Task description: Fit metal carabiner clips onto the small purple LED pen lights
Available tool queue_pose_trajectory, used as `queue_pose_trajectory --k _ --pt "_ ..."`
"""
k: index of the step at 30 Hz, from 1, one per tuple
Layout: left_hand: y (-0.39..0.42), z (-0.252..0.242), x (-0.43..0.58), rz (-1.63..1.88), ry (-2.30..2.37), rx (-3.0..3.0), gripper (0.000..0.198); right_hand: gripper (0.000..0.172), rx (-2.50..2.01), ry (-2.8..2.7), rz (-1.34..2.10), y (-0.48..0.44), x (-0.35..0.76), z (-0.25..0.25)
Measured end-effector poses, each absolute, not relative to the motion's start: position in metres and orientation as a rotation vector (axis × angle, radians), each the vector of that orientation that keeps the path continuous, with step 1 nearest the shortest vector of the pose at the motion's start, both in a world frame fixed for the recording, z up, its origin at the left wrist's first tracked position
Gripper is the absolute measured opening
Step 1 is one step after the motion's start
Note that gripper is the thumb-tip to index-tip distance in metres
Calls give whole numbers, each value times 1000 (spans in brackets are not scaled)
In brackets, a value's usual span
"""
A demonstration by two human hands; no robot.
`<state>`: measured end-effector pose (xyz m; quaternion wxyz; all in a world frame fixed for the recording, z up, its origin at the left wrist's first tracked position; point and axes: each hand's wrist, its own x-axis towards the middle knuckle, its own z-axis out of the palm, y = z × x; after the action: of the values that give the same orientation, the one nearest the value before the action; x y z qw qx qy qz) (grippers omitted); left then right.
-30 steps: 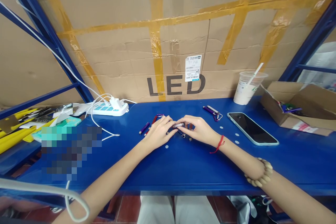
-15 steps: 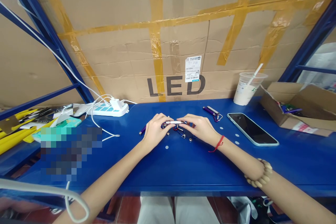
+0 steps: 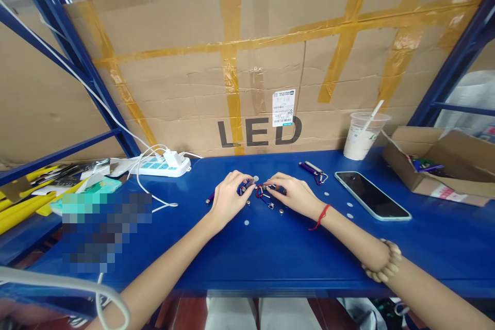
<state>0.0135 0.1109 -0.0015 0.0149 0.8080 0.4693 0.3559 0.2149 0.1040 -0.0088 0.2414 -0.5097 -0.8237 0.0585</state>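
Note:
My left hand (image 3: 231, 195) is closed in a pinch above the blue table, its fingertips on a small piece I cannot make out. Opposite it, my right hand (image 3: 296, 193) pinches a small dark and metallic part (image 3: 266, 187). A narrow gap separates the fingertips. Beneath them on the table lie a red carabiner clip (image 3: 259, 191) and a silver clip (image 3: 270, 205). A small round metal piece (image 3: 281, 211) rests near my right hand. The end of a purple tube (image 3: 210, 198) sticks out beside my left hand.
Purple and silver penlight-like tubes with clips (image 3: 312, 171) lie behind my right hand. To the right are a phone (image 3: 373, 195), a plastic cup (image 3: 362, 136) and an open cardboard box (image 3: 444, 178). A white power strip (image 3: 164, 165) with cables stands at the back left.
The silver tube that spanned both hands no longer shows between them. My fingertips have moved apart, leaving the red carabiner visible. The view has tilted slightly up.

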Motion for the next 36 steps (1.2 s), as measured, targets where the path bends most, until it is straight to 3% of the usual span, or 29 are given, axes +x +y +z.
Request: queue_pose_trajectory --k 36 --pt "110 -2 15 1236 1381 2744 20 25 -1544 -2333 136 110 220 -12"
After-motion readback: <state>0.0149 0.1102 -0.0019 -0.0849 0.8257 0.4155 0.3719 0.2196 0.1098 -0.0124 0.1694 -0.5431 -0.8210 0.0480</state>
